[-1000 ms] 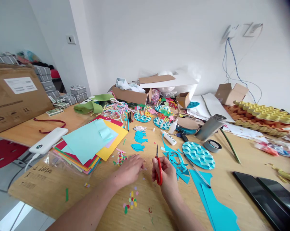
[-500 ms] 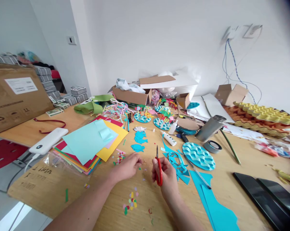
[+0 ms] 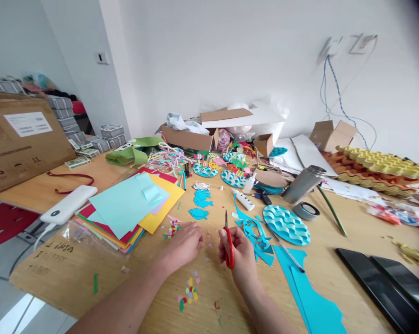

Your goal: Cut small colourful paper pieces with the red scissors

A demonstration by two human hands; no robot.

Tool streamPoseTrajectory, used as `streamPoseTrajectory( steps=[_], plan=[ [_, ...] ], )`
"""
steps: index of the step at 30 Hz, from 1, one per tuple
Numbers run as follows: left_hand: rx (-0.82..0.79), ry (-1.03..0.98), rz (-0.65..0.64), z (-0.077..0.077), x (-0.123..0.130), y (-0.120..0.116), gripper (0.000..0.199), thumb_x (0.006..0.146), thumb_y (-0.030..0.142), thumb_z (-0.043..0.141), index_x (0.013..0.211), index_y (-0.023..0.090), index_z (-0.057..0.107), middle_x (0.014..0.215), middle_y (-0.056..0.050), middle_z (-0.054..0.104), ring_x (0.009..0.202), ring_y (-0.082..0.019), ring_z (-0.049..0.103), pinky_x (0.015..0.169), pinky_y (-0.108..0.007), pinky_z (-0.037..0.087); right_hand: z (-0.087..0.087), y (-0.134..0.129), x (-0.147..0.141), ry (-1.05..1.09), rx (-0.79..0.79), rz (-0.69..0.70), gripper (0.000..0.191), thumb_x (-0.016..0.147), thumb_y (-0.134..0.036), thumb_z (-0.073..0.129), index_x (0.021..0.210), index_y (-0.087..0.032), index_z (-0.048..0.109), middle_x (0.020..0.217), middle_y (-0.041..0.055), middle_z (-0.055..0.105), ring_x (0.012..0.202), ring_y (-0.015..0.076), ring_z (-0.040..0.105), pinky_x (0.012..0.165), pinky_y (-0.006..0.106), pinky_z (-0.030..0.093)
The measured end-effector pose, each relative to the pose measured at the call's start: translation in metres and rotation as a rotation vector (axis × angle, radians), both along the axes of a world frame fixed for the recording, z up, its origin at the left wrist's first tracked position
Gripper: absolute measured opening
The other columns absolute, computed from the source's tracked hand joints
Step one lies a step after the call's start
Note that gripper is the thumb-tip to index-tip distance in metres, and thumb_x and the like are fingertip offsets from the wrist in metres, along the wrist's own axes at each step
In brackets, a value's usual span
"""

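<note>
My right hand [image 3: 240, 253] is wrapped round red-handled scissors [image 3: 229, 253], whose blades point away from me and look closed. My left hand [image 3: 186, 241] rests low over the table, fingers curled downward; whatever they hold, if anything, is hidden. Beside its wrist lies a small heap of coloured paper bits [image 3: 173, 227]. Nearer me are scattered paper dots [image 3: 190, 291] in several colours. Blue paper fish [image 3: 198, 214] lie beyond my left hand, with a white fish cutout [image 3: 201, 186] behind them. Blue paper offcuts [image 3: 254, 236] lie just right of the scissors.
At left sits a stack of coloured paper [image 3: 125, 204] near a white power bank [image 3: 69, 204]. To the right are a wavy blue disc [image 3: 286, 225], a pen [image 3: 289, 255], a steel flask [image 3: 305, 184], tape [image 3: 306, 211] and dark phones [image 3: 372, 290]. A glue bottle [image 3: 244, 200] lies mid-table.
My left hand has shifted slightly and turned, its fingers now curled lower over the table and covering a green bit seen before. My right hand and the scissors stay nearly still.
</note>
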State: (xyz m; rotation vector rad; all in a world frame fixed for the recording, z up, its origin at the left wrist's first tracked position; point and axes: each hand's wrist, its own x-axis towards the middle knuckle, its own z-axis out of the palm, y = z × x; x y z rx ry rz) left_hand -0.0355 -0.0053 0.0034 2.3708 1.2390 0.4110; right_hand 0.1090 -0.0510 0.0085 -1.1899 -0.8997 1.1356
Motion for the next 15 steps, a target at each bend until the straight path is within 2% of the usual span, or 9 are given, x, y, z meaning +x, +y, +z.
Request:
streamPoseTrajectory(
  steps=[5, 8, 11, 15],
  plan=[
    [-0.006, -0.013, -0.015, 0.003, 0.000, -0.002, 0.011, 0.077, 0.011, 0.045, 0.077, 0.016, 0.054, 0.085, -0.006, 0.056, 0.085, -0.019, 0.050, 0.075, -0.030, 0.038, 0.001, 0.000, 0.000, -0.011, -0.017, -0.015, 0.038, 0.066, -0.048, 0.068, 0.065, -0.021, 0.043, 0.044, -0.0085, 0.048, 0.031, 0.0079, 0.044, 0.028, 0.018, 0.038],
    [-0.045, -0.122, 0.003, -0.001, 0.000, 0.001, 0.008, 0.078, 0.014, 0.045, 0.076, 0.017, 0.053, 0.084, -0.005, 0.055, 0.083, -0.018, 0.049, 0.074, -0.029, 0.037, 0.002, 0.000, 0.000, -0.017, -0.017, -0.008, 0.038, 0.067, -0.049, 0.067, 0.064, -0.021, 0.042, 0.044, -0.0087, 0.048, 0.031, 0.0076, 0.043, 0.028, 0.018, 0.037],
    [-0.275, -0.365, 0.051, -0.005, 0.001, 0.007, 0.005, 0.078, 0.020, 0.049, 0.075, 0.017, 0.051, 0.076, -0.001, 0.053, 0.073, -0.014, 0.049, 0.067, -0.027, 0.038, 0.002, 0.000, 0.000, -0.024, -0.030, 0.013, 0.038, 0.068, -0.050, 0.066, 0.064, -0.020, 0.042, 0.044, -0.0083, 0.049, 0.031, 0.0070, 0.043, 0.028, 0.017, 0.036],
    [-0.645, -0.774, 0.073, 0.000, 0.003, 0.010, 0.016, 0.073, 0.029, 0.058, 0.074, 0.015, 0.050, 0.066, 0.003, 0.051, 0.060, -0.009, 0.046, 0.057, -0.023, 0.035, 0.002, 0.000, -0.003, -0.017, -0.060, 0.045, 0.039, 0.065, -0.048, 0.069, 0.064, -0.020, 0.042, 0.044, -0.0085, 0.049, 0.030, 0.0065, 0.042, 0.029, 0.017, 0.036]
  ],
)
